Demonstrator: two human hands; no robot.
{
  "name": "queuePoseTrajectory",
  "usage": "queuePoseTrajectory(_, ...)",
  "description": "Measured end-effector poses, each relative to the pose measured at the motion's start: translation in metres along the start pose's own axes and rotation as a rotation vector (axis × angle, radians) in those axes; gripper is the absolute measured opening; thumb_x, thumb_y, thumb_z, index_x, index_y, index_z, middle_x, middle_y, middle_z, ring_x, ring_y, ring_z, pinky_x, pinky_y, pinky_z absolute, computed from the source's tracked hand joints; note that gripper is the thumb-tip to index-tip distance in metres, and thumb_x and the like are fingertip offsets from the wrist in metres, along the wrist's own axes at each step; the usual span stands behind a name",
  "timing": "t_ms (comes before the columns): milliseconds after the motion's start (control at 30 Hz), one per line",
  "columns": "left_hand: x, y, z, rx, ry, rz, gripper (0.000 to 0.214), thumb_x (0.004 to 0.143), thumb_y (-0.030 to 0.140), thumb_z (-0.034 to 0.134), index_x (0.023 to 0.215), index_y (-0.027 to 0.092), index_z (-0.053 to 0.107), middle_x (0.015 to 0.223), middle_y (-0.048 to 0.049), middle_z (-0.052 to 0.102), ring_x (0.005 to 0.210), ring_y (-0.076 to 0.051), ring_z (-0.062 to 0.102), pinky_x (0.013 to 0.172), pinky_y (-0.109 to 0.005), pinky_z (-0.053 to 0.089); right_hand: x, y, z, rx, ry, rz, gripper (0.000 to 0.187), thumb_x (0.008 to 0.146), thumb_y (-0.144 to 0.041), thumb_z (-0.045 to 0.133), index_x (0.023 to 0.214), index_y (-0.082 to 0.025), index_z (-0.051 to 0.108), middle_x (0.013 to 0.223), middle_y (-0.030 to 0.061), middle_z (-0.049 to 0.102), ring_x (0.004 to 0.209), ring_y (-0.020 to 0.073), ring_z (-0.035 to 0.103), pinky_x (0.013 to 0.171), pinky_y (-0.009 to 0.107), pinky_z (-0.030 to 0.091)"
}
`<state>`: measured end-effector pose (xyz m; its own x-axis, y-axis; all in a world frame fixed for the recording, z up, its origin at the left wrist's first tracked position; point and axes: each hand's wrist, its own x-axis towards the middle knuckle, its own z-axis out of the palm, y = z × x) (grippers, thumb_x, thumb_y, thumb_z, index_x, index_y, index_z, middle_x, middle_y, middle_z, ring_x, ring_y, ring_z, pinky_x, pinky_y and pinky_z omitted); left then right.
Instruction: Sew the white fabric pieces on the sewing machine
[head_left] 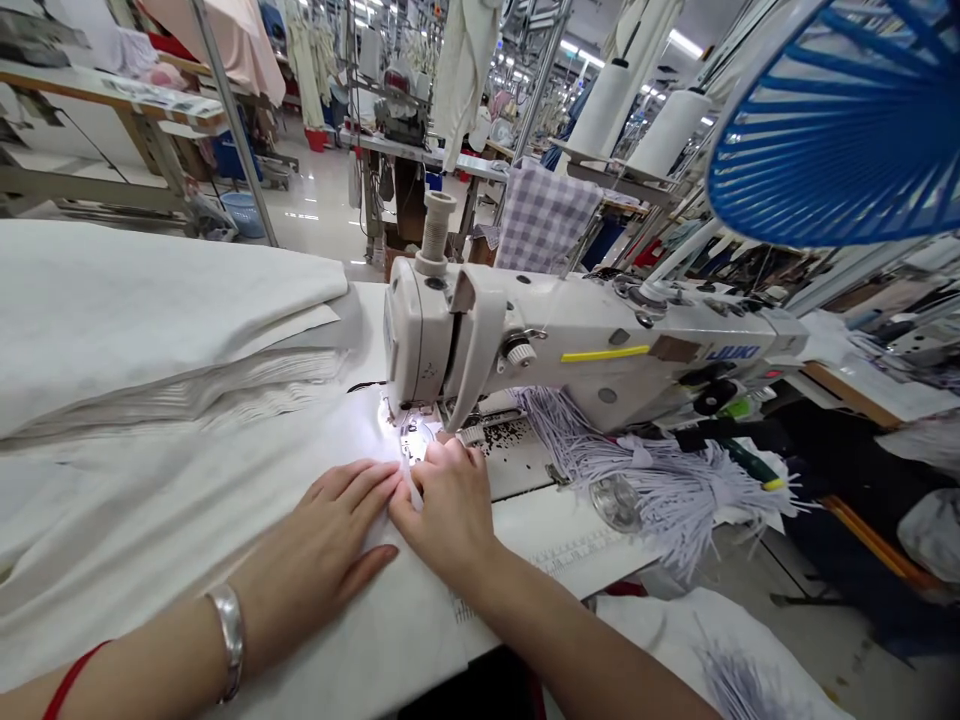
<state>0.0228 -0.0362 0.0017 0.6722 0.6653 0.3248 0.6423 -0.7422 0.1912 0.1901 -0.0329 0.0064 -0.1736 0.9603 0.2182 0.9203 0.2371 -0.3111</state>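
Note:
White fabric lies spread over the sewing table in front of a cream industrial sewing machine. My left hand rests flat on the fabric, fingers stretched toward the lit needle area. My right hand is curled, its fingertips pinching a small white strip at the fabric's edge just before the presser foot. The two hands touch at the fingertips. A silver bangle and a red string sit on my left wrist.
A stack of folded white fabric fills the table's left side. A bundle of white strips hangs under the machine arm. A blue fan guard looms top right. Thread cones and other workstations stand behind.

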Motion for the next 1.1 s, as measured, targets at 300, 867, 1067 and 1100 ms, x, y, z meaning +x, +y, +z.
queuePoseTrajectory(300, 0.004, -0.008, -0.002, -0.061, -0.034, -0.007, 0.049, 0.085, 0.045, 0.055, 0.128, 0.021, 0.049, 0.132, -0.0075, 0.054, 0.122, -0.028, 0.044, 0.107, -0.048, 0.029, 0.0, 0.0, -0.002, 0.005, -0.003, -0.008, 0.021, 0.077, -0.022, 0.051, 0.057, -0.019, 0.057, 0.07, 0.0028, 0.056, 0.085, 0.0203, 0.048, 0.079, 0.035, 0.032)
queuePoseTrajectory(867, -0.009, -0.006, 0.0, 0.061, -0.049, 0.011, 0.067, 0.084, 0.059, 0.052, 0.139, 0.021, 0.04, 0.142, -0.007, 0.047, 0.13, -0.03, 0.039, 0.11, -0.05, 0.02, -0.005, 0.002, -0.001, 0.016, -0.006, -0.046, 0.023, 0.078, -0.023, 0.052, 0.057, -0.019, 0.06, 0.069, 0.0016, 0.056, 0.082, 0.0183, 0.047, 0.084, 0.034, 0.033)
queuePoseTrajectory(1067, -0.012, -0.005, 0.004, 0.115, -0.032, 0.122, 0.07, 0.085, 0.059, 0.051, 0.139, 0.015, 0.041, 0.138, -0.0141, 0.051, 0.126, -0.031, 0.047, 0.104, -0.046, 0.037, -0.004, 0.003, -0.001, -0.001, -0.006, -0.054, 0.023, 0.079, -0.024, 0.051, 0.059, -0.02, 0.06, 0.069, 0.0015, 0.056, 0.084, 0.0186, 0.048, 0.084, 0.034, 0.033)
queuePoseTrajectory(1100, -0.015, -0.001, 0.007, 0.123, -0.003, 0.102, 0.063, 0.089, 0.052, 0.048, 0.139, 0.014, 0.041, 0.136, -0.0147, 0.053, 0.125, -0.031, 0.048, 0.103, -0.045, 0.039, -0.005, 0.003, 0.0, 0.0, -0.008, -0.054, 0.023, 0.079, -0.025, 0.051, 0.058, -0.02, 0.061, 0.069, 0.0015, 0.055, 0.083, 0.0186, 0.048, 0.084, 0.035, 0.033)
